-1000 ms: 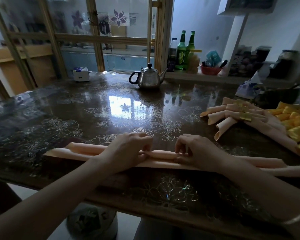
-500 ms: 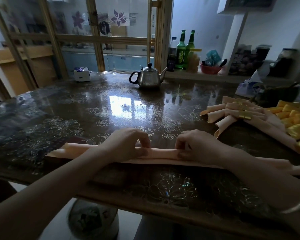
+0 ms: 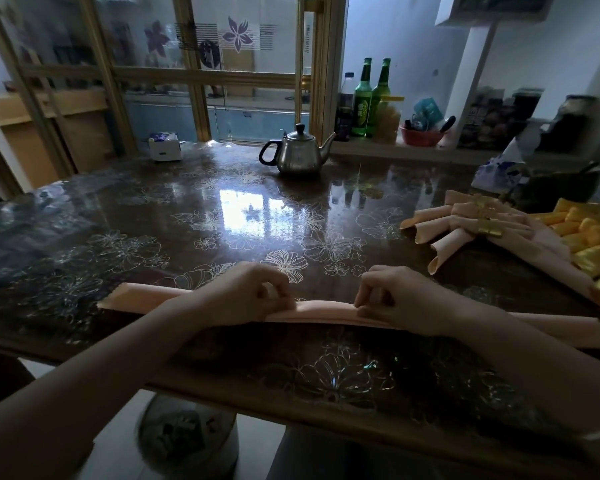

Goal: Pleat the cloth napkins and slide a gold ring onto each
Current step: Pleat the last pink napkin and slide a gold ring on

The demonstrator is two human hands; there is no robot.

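L hand (image 3: 243,296) + R hand (image 3: 395,299) apart, both pinching pleated peach napkin (image 3: 323,311) along table (image 3: 153,237) near edge. Ringed napkins (image 3: 465,230) by right edge.

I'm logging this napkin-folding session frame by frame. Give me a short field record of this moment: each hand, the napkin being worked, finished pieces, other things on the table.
left hand: pinches the peach napkin's upper fold
right hand: pinches the same fold, apart from the left hand
peach napkin: long folded strip near the front edge of the table, no ring on it
finished napkins: peach, pleated, at the right, gold rings around them
yellow cloths: heaped at the far right
teapot: steel, far side
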